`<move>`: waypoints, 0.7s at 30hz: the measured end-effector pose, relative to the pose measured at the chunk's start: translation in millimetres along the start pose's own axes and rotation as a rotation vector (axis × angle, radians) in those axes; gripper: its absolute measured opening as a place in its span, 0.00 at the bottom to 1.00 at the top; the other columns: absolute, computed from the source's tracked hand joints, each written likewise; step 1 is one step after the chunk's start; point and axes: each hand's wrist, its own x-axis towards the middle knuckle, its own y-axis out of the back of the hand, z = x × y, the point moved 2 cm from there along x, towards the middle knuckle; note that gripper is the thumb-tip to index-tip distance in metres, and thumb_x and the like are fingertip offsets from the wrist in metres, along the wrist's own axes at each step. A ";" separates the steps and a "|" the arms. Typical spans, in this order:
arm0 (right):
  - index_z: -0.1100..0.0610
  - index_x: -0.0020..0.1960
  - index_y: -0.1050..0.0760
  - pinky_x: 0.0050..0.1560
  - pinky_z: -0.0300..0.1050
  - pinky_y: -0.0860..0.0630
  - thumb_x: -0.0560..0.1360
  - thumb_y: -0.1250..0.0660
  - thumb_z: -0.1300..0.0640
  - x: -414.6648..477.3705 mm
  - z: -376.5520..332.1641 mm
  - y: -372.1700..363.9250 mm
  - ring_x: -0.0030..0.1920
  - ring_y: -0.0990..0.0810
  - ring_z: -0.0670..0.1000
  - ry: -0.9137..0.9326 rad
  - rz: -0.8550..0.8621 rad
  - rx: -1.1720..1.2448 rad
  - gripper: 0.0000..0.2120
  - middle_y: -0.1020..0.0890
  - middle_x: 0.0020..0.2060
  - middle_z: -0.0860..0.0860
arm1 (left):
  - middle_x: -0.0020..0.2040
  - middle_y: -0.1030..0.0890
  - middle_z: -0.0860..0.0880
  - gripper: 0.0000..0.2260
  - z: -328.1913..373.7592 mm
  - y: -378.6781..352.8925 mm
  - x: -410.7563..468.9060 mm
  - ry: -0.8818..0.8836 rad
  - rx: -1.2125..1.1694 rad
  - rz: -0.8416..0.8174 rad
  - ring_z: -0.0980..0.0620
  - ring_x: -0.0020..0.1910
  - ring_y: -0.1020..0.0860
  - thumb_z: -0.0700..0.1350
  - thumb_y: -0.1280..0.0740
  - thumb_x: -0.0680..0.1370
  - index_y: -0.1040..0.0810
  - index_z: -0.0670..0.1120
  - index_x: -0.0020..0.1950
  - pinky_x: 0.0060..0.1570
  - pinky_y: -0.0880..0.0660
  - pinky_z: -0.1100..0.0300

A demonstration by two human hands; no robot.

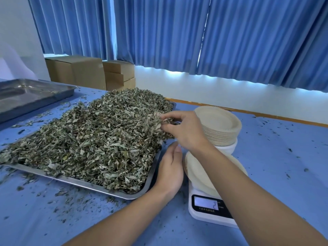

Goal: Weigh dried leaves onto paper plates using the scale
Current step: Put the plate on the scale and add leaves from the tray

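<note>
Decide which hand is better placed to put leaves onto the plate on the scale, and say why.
Right. The right hand pinches a clump of dried leaves above the tray, close to the plate on the scale. The left hand holds nothing, fingers straight, between tray and plate.

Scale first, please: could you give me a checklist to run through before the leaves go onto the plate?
1. Paper plate sits on the scale: ok.
2. Right hand pinches a clump of dried leaves: ok.
3. Display lit: ok.
4. Display zeroed: cannot tell, digits blurred.
5. Left hand off the plate: cannot tell, it lies close beside the rim.
</note>
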 end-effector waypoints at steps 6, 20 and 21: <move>0.48 0.46 0.14 0.52 0.47 0.18 0.71 0.23 0.65 -11.2 27.3 61.0 0.47 0.14 0.49 -0.033 0.119 0.144 0.12 0.13 0.43 0.48 | 0.71 0.26 0.54 0.17 -4.8 -0.7 2.2 0.010 -0.023 0.008 0.59 0.70 0.30 0.46 0.46 0.87 0.28 0.48 0.74 0.74 0.35 0.55; 0.36 0.43 0.18 0.44 0.23 0.29 0.70 0.21 0.62 -93.6 89.5 104.4 0.44 0.19 0.38 -0.059 0.041 -0.342 0.20 0.17 0.40 0.31 | 0.65 0.20 0.55 0.16 -0.3 -10.9 -0.2 -0.033 -0.055 0.046 0.60 0.65 0.25 0.46 0.44 0.87 0.23 0.46 0.70 0.68 0.31 0.61; 0.38 0.45 0.16 0.47 0.22 0.30 0.71 0.21 0.62 -94.3 88.7 101.8 0.46 0.19 0.39 -0.035 0.028 -0.367 0.18 0.17 0.42 0.32 | 0.64 0.20 0.55 0.15 0.5 -12.3 -0.4 -0.031 -0.055 0.044 0.61 0.65 0.24 0.46 0.44 0.87 0.23 0.46 0.69 0.68 0.30 0.62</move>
